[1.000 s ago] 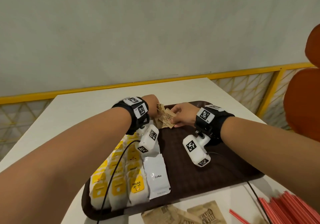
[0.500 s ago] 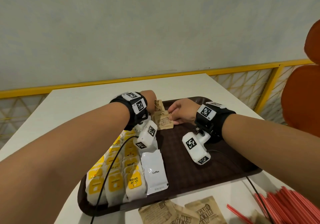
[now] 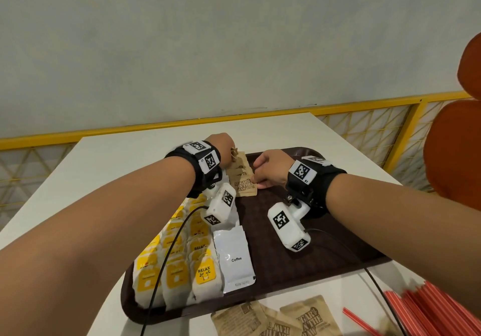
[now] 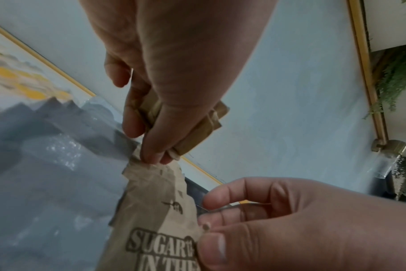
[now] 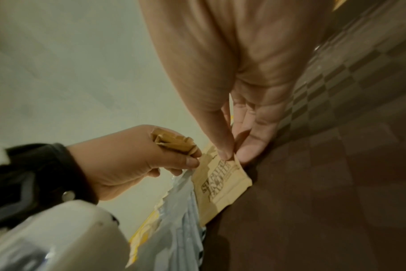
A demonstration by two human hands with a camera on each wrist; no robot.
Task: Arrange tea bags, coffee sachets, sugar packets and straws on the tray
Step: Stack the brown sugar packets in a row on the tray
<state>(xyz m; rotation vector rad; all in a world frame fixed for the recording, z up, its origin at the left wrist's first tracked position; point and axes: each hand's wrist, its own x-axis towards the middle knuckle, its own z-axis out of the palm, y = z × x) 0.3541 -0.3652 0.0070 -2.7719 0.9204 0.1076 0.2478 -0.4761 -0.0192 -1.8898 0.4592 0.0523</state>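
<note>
Left hand [image 5: 127,161] clutching folded brown paper sugar packets [image 5: 172,142], right hand [image 3: 270,170] fingertips [image 5: 226,153] seemingly pinching flat brown printed sugar packet [image 3: 244,187] edge on dark brown tray [image 3: 338,252]

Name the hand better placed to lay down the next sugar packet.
Left. The left hand already holds spare sugar packets at the row's far end; the right hand is pinching the laid packet on the tray.

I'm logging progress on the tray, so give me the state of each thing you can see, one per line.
Left hand: grips spare sugar packets.
Right hand: pinches the top packet's edge.
Sugar packet row: overlapped, flat on tray.
Tea bags: rowed on tray.
Coffee sachets: stacked beside them.
Tray: right half bare.
Straws: off tray.
Loose sugar packets: off tray.
</note>
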